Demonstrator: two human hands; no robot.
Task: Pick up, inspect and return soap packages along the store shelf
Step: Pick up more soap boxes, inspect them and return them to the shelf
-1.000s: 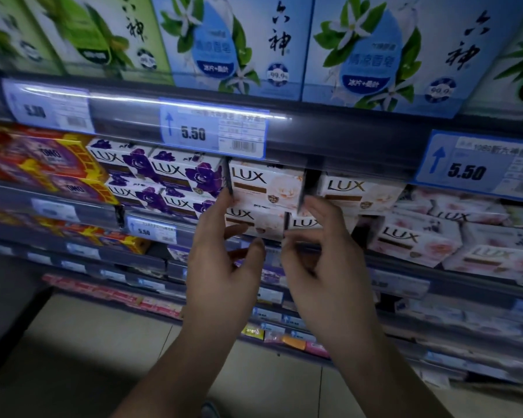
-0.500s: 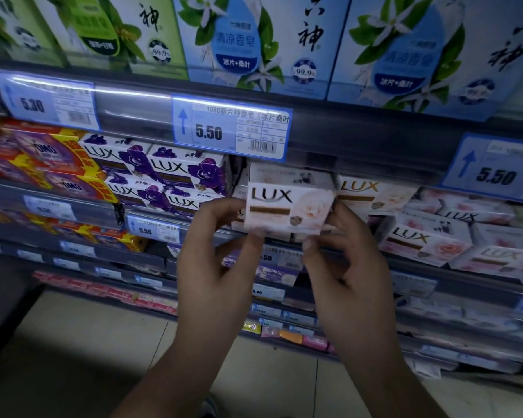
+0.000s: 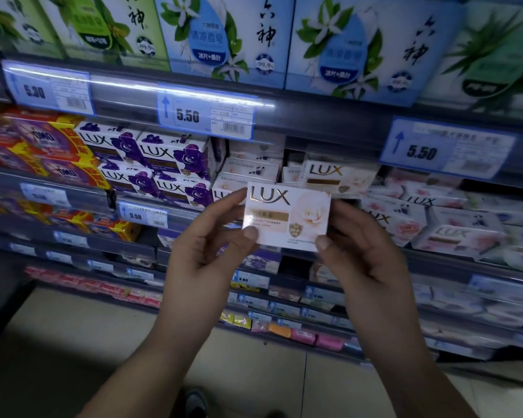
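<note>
Dark store shelf (image 3: pixel 329 128), pale floor (image 3: pixel 73 342)

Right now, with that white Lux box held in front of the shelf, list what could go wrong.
1. The left hand and right hand pinch the box only at its ends, out over the floor; a slip could drop it.
2. The pink Lux boxes beside its row look similar, so it might go back misplaced.
3. The white stack behind looks uneven; pushing the box in could shift it.
</note>
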